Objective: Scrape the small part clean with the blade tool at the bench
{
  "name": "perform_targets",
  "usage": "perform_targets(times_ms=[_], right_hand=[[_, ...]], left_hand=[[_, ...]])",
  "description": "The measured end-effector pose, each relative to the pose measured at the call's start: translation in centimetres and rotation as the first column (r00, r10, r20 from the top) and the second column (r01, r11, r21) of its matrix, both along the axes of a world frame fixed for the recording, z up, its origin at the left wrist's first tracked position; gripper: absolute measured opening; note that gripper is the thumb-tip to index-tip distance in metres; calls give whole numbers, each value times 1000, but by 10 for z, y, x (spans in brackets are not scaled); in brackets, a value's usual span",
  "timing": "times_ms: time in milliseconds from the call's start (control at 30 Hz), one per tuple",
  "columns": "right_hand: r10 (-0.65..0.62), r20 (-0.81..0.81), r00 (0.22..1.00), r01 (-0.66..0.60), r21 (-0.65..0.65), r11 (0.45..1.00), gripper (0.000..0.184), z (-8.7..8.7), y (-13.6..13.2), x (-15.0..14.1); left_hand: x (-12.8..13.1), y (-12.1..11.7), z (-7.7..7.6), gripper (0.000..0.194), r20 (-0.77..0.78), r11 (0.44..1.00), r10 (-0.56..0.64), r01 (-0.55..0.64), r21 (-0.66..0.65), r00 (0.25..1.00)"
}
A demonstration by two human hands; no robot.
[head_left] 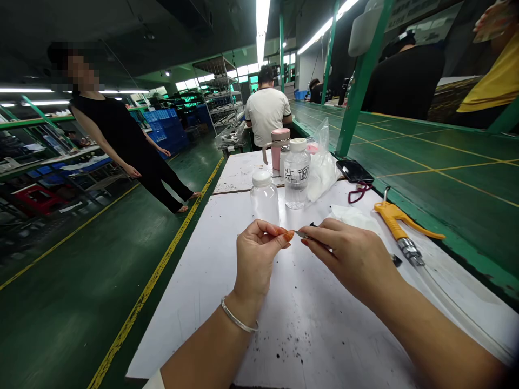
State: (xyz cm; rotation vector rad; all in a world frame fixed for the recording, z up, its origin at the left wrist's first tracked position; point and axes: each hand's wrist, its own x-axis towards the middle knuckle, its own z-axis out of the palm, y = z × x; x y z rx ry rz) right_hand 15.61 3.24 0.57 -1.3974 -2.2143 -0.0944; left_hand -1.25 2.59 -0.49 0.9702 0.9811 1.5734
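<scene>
A green-painted factory floor [73, 319] is seen, with a long white-topped workbench [190, 319] running ahead and a green bench [450, 146] set along its right side. Wire shelving [219, 92] and stacked blue crates [164, 129] stand farther off. A co-worker in black [117, 135] is standing on the floor at left, and a co-worker in a white T-shirt [265, 111] is seen from behind beyond the far end of the workbench.

On the white top are placed a pink flask [279, 148], a labelled plastic bottle [297, 178], an unlabelled plastic bottle [264, 197], a plastic bag [322, 173], a phone [354, 170], a tissue [352, 219] and a yellow air blow gun [395, 221].

Above the white top, the left hand [259, 254], with a metal bangle [239, 322] at its wrist, is curled narrow, its fingertips [279, 233] drawn together. A slim metal tool [308, 235] is held in the right hand [344, 254], its tip just beside those fingertips. Whatever is at the tip appears too small to be made out.
</scene>
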Motion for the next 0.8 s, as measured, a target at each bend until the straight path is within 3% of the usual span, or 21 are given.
perform_targets(times_ms=[367, 633, 800], right_hand=[[27, -31, 999, -26, 57, 998, 17, -2, 0, 0], [88, -77, 993, -81, 84, 993, 18, -5, 2, 0], [93, -107, 990, -85, 80, 993, 19, -5, 2, 0]], left_hand=[[-3, 0, 1, 31, 54, 997, -35, 38, -63, 998], [-3, 2, -1, 29, 224, 985, -72, 104, -134, 972], [-3, 3, -2, 28, 245, 988, -77, 108, -115, 966]])
